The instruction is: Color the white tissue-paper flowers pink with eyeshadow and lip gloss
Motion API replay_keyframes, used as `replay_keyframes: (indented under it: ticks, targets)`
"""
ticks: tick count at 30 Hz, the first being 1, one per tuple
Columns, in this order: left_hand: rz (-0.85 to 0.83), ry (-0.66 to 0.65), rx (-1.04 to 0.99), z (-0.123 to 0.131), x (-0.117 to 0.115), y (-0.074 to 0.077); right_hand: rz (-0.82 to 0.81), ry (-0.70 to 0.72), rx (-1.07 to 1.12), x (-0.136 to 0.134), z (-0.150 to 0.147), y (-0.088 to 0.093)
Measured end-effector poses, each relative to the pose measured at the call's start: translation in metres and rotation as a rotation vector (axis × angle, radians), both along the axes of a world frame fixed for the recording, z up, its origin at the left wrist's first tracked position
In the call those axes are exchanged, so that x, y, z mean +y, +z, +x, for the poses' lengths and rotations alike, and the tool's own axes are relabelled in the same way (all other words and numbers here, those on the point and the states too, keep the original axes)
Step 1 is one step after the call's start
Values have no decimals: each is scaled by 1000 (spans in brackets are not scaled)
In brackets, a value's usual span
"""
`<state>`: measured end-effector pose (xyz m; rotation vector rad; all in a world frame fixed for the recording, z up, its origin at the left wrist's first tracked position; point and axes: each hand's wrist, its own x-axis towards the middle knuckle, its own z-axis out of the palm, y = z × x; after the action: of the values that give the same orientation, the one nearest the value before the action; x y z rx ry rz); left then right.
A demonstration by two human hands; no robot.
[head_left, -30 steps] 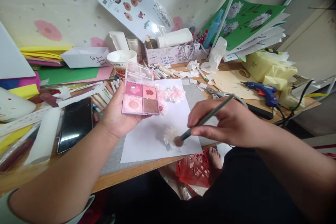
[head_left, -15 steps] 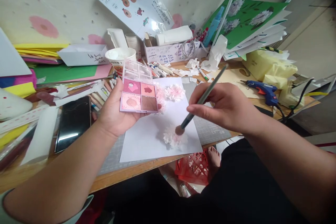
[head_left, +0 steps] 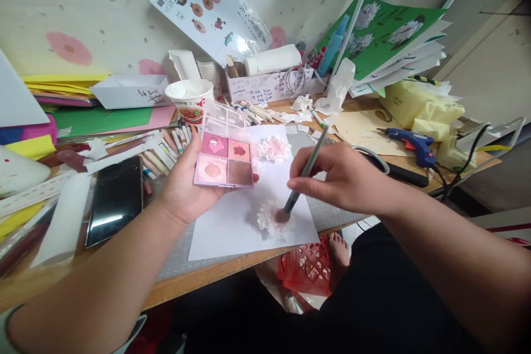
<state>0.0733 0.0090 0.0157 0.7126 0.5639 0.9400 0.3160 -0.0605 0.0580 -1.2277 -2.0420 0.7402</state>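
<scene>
My left hand [head_left: 182,188] holds an open pink blush palette [head_left: 224,159] with four colour pans, its clear lid tipped back. My right hand [head_left: 338,177] pinches a thin grey brush [head_left: 305,174]; the brush's pink tip rests on a white tissue-paper flower [head_left: 271,218] near the front of a white sheet [head_left: 232,224]. A second, pinker paper flower [head_left: 276,147] lies at the far end of the sheet, beside the palette.
A black phone [head_left: 114,199] lies left of the sheet. Pens and crayons [head_left: 166,146], a paper cup [head_left: 189,97], a white box [head_left: 265,86], scissors [head_left: 369,154] and a blue glue gun [head_left: 409,141] crowd the desk. A red basket [head_left: 309,268] sits below the desk edge.
My right hand swung the brush handle from lying low to the right to pointing up, keeping the tip dabbing on the near flower. The palette shifted slightly in my left hand.
</scene>
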Motion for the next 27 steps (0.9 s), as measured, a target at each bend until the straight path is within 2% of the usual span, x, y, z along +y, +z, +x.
replay_keyframes:
  ticks: [3, 5, 9, 11, 14, 18, 21, 25, 27]
  targets:
    - [-19, -88, -17, 3, -8, -3, 128, -115, 378, 2, 5, 2]
    - [-30, -194, -45, 6, -14, -5, 231, -176, 539, 5, 4, 0]
    - [-7, -317, -81, 10, -24, -9, 355, -230, 476, 8, -15, -6]
    - [-13, -356, -90, 10, -25, -12, 324, -136, 425, 9, -24, -6]
    - [-25, -340, -108, 9, -24, -15, 243, 16, 303, 9, -27, 0]
    - [-43, -314, -143, 8, -22, -16, 292, 7, 157, 12, -19, 11]
    - [-60, -329, -165, 8, -23, -14, 333, 32, 172, 12, -18, 11]
    - [-79, -310, -177, 7, -23, -14, 247, 251, 266, 11, -23, 5]
    - [-88, -312, -173, 6, -22, -14, 206, 299, 302, 11, -22, 4]
